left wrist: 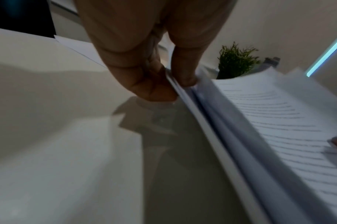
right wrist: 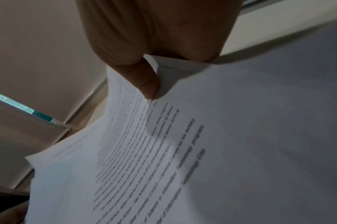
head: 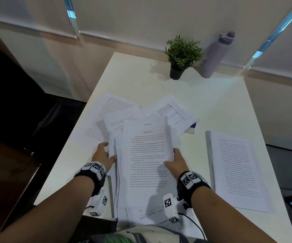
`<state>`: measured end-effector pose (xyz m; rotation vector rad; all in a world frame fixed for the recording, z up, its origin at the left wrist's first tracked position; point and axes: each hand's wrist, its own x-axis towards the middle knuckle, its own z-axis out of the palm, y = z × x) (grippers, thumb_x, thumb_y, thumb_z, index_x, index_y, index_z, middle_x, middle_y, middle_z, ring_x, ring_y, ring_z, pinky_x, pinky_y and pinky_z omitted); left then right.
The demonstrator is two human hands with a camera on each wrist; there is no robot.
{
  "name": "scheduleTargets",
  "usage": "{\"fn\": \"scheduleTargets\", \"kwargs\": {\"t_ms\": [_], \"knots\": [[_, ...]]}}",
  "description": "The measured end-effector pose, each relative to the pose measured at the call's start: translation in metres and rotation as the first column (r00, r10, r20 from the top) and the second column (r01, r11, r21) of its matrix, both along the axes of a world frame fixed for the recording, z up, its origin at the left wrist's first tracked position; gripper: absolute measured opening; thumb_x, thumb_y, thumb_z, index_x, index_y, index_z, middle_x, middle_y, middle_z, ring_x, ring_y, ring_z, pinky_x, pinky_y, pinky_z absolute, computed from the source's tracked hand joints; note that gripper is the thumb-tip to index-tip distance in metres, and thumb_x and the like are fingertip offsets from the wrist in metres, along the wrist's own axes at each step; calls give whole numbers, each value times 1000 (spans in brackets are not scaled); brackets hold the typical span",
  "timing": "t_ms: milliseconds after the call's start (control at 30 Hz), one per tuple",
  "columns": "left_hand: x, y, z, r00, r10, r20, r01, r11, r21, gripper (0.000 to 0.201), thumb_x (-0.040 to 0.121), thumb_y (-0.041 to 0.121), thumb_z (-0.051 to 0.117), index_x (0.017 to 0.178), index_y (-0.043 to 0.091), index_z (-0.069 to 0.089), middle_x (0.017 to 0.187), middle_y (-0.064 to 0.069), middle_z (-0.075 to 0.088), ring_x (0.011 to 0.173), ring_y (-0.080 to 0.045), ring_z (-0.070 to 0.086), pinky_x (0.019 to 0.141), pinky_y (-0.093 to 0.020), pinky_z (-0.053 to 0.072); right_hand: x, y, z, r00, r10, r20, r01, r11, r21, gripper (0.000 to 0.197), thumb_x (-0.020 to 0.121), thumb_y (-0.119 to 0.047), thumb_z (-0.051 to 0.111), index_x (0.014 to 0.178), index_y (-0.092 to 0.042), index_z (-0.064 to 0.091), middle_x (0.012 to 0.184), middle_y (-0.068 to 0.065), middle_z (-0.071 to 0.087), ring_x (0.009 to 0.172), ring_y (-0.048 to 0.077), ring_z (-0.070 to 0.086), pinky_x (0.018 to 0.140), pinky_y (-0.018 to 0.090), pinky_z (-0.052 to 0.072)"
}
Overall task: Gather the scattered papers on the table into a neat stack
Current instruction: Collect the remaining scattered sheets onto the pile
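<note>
A thick bundle of printed papers (head: 147, 163) is held above the white table (head: 212, 102), near its front edge. My left hand (head: 105, 153) grips the bundle's left edge, thumb on top, fingers underneath (left wrist: 156, 89). My right hand (head: 175, 160) pinches its right edge (right wrist: 175, 72) with the thumb on the printed top sheet. Several loose sheets (head: 110, 113) lie fanned out on the table behind the bundle. A separate stack of papers (head: 236, 169) rests flat on the table's right side.
A small potted plant (head: 180, 57) and a lilac water bottle (head: 213, 55) stand at the table's far edge. A dark chair (head: 10, 95) sits to the left. A white and blue item (head: 191, 128) peeks from under the far loose sheets.
</note>
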<state>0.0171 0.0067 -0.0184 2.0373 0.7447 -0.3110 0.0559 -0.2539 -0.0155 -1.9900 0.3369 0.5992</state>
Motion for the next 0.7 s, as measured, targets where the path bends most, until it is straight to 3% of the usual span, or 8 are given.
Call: {"fn": "scheduleTargets", "kwargs": {"t_ms": [133, 200, 267, 333, 433, 533, 600, 700], "knots": [[1, 7, 2, 982, -83, -172, 99, 991, 89, 61, 92, 45, 46, 137, 3, 40, 141, -16, 47, 127, -30, 47, 105, -37, 37, 4, -15, 3, 997, -64, -32, 63, 997, -39, 31, 82, 5, 51, 109, -8, 58, 100, 12, 63, 93, 29, 61, 77, 30, 49], [-1, 9, 0, 962, -146, -232, 176, 978, 115, 54, 96, 42, 37, 128, -1, 48, 134, -19, 53, 121, -32, 51, 98, -35, 39, 5, -25, 0, 993, -99, -65, 90, 988, -127, 21, 80, 5, 48, 90, -9, 61, 87, 11, 63, 82, 28, 60, 69, 27, 48], [-6, 8, -3, 945, -213, -248, 245, 963, 108, 47, 98, 37, 34, 117, -2, 54, 122, -20, 59, 110, -33, 56, 87, -31, 40, 2, -36, -6, 993, -103, -58, 86, 964, -250, 16, 74, 0, 48, 68, -13, 56, 86, 14, 63, 81, 30, 60, 68, 27, 47], [-11, 5, -6, 924, -263, -277, 299, 949, 95, 47, 99, 35, 31, 118, -1, 54, 121, -20, 59, 110, -32, 56, 87, -30, 40, -2, -45, -18, 993, -117, -18, 104, 937, -332, 21, 71, -5, 52, 54, -18, 47, 88, 16, 61, 78, 30, 60, 65, 25, 44], [-17, -4, -7, 899, -295, -323, 326, 944, 45, 51, 100, 36, 26, 127, 0, 49, 132, -19, 53, 120, -31, 51, 95, -29, 37, -14, -44, -20, 995, -97, -14, 90, 962, -257, 3, 78, -9, 54, 80, -11, 56, 108, 13, 47, 84, 28, 57, 76, 31, 49], [-24, -18, -9, 913, -254, -319, 252, 967, -48, 65, 97, 48, 24, 143, 2, 30, 150, -14, 34, 137, -28, 36, 111, -33, 27, -21, -37, -20, 997, -75, -23, 69, 980, -187, 38, 85, -5, 51, 122, -9, 46, 121, 12, 48, 99, 28, 55, 91, 36, 49], [-28, -26, -9, 938, -235, -253, 219, 971, -91, 75, 91, 53, 40, 146, 6, 21, 153, -12, 28, 140, -26, 31, 114, -34, 27, -25, -34, -16, 995, -99, -30, 95, 990, -105, 55, 86, -2, 50, 137, -15, 33, 126, 11, 54, 101, 26, 56, 89, 34, 48], [-31, -27, -9, 966, -248, -72, 239, 964, -116, 82, 77, 34, 72, 143, 13, 30, 144, -6, 45, 132, -23, 43, 108, -31, 33, -25, -37, -11, 993, -99, -65, 97, 994, -41, 74, 85, -1, 54, 147, -20, 17, 136, 9, 52, 110, 27, 58, 92, 33, 48]]}}
